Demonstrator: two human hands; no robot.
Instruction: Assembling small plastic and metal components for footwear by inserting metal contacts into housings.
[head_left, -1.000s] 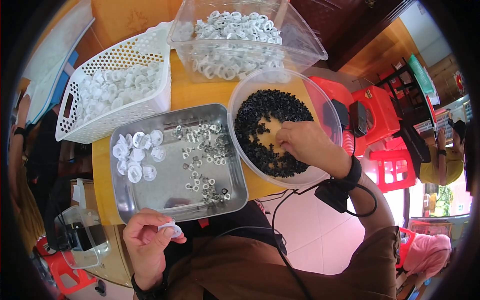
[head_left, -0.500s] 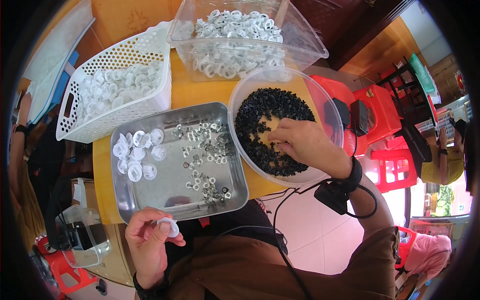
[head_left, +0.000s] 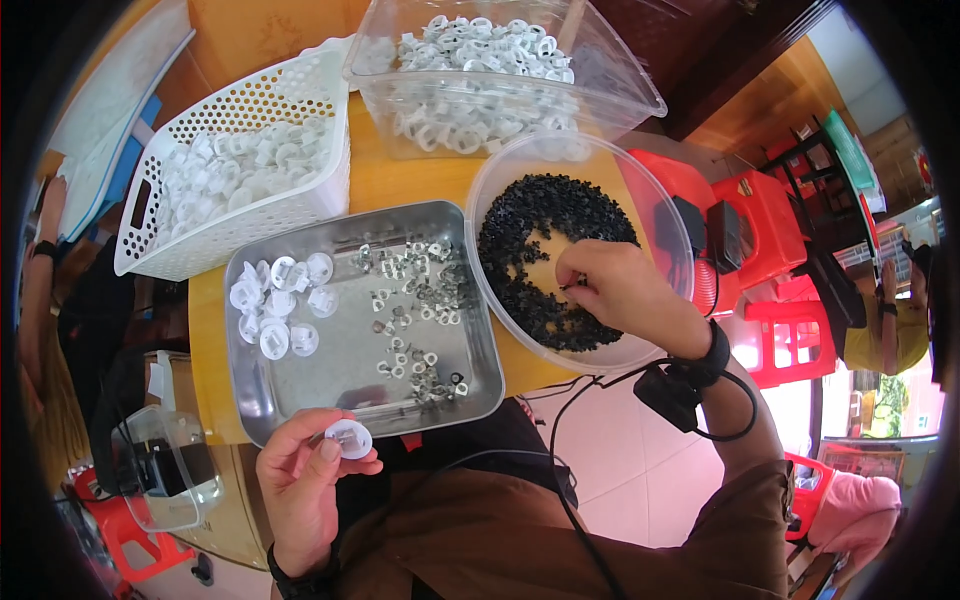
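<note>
Between thumb and fingers, my left hand (head_left: 308, 470) grips a round white plastic part (head_left: 350, 438) at the near edge of the metal tray (head_left: 330, 385). My right hand (head_left: 625, 290) is over the round clear tub (head_left: 478, 250), its thumb and forefinger pinched on a small black piece (head_left: 566, 287). Many small black plastic pieces (head_left: 510, 220) form a ring on the tub's bottom. In the tray, several round white parts (head_left: 274, 338) lie at the left, and small metal pieces (head_left: 438, 290) are scattered at the right.
Behind the tray stands a perforated white basket (head_left: 240, 95) of white plastic parts. A clear rectangular bin (head_left: 620, 95) with white rings is at the back. Red stools (head_left: 790, 340) stand at the right. A black cable (head_left: 550, 440) runs from my right wrist. Other people are at both sides.
My right hand has lifted slightly from the black pieces, its fingers now pinched together. My left hand has turned the white part so its face shows more.
</note>
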